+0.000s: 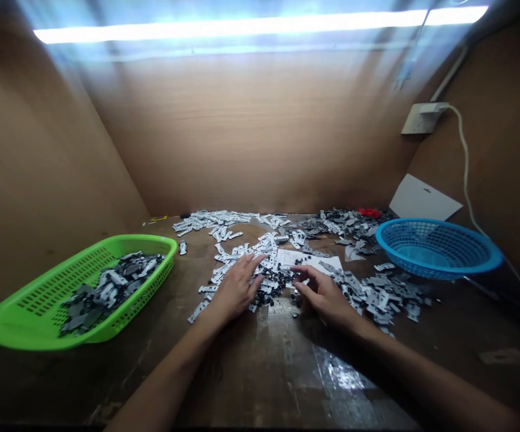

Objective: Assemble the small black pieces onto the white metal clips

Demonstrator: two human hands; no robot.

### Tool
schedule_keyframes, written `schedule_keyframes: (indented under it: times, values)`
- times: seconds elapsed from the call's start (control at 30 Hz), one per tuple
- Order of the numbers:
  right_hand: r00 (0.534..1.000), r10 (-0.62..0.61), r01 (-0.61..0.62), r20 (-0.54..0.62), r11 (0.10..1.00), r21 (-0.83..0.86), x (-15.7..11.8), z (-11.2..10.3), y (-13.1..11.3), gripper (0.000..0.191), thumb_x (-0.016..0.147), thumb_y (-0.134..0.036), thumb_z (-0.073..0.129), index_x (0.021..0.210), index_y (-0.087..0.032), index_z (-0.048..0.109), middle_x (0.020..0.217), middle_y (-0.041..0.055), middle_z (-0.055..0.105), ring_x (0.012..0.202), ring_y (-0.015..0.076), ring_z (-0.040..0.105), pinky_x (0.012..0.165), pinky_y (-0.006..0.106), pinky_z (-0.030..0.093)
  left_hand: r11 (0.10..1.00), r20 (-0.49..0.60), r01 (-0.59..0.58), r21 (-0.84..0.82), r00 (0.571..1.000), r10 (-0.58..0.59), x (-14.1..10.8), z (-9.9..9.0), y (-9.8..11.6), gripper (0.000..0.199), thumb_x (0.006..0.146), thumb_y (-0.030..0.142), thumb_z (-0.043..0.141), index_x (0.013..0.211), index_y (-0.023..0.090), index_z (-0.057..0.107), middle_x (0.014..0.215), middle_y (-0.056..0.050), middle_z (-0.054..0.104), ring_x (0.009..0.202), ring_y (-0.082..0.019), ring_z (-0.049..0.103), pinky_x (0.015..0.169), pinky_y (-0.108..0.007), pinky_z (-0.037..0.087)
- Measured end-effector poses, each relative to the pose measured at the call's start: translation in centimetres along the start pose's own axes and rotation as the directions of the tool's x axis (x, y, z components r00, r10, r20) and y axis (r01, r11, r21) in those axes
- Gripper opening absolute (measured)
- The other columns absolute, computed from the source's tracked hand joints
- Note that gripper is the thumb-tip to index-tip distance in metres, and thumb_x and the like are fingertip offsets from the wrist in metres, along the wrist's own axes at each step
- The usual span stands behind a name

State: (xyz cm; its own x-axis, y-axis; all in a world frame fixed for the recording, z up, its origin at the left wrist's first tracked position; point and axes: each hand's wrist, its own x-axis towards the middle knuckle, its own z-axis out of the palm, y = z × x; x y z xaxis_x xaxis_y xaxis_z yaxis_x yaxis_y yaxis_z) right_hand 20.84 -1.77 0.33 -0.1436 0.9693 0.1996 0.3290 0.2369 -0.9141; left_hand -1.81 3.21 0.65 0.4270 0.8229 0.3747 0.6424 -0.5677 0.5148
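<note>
Left hand (238,284) was spread over flat whitish oblongs (267,242), right hand (323,294) held thumb off forefinger beside small black parts (281,278)!

Overexposed tube light (260,27) across the top, dark lower corners, white glare (patchy) on the tabletop (237,384), blurred lower right.

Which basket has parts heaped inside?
The green basket, on the left: grey and white parts are heaped inside. The blue basket shows no such heap.

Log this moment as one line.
left hand: open, at white pieces | right hand: half-curled, near small black parts | green basket: left, holding grey and white pieces | blue basket: right
</note>
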Motion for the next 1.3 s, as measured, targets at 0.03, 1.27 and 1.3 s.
schedule_keyframes:
  times: [0.03,1.27,1.3]
  values:
    - [1.000,-0.018,0.018,-0.001,0.999,-0.039,-0.1,0.0,0.0,0.035,0.083,-0.033,0.051,0.117,-0.022,0.052,0.088,0.0031,0.058,0.061,0.0116,0.054,0.055,0.025,0.044,0.998,0.038,0.010,0.066,0.999,-0.012,-0.1,0.3,-0.5,0.045,0.085,0.040,0.046,0.128,0.027,0.044,0.137,-0.009,0.040,0.129,-0.026,0.030,0.105,-0.043,0.021]
    - [0.986,0.087,-0.124,0.144,0.954,0.274,1.3,-1.7,1.0,0.026,0.078,-0.029,0.055,0.101,-0.017,0.059,0.064,-0.0018,0.056,0.054,0.0095,0.051,0.052,0.021,0.042,0.958,0.096,-0.192,-0.214,0.972,0.216,-1.5,1.7,4.6,0.037,0.078,0.025,0.059,0.113,0.021,0.050,0.103,-0.004,0.061,0.092,-0.017,0.057,0.081,-0.030,0.045]
    - [0.976,0.111,-0.163,0.186,0.943,0.291,1.0,-1.0,1.1,0.023,0.078,-0.029,0.055,0.096,-0.016,0.060,0.062,-0.0018,0.055,0.052,0.0094,0.051,0.050,0.021,0.041,0.955,0.113,-0.188,-0.231,0.969,0.218,-1.6,1.9,4.7,0.032,0.079,0.023,0.058,0.110,0.021,0.051,0.099,-0.003,0.061,0.089,-0.016,0.058,0.079,-0.029,0.045]
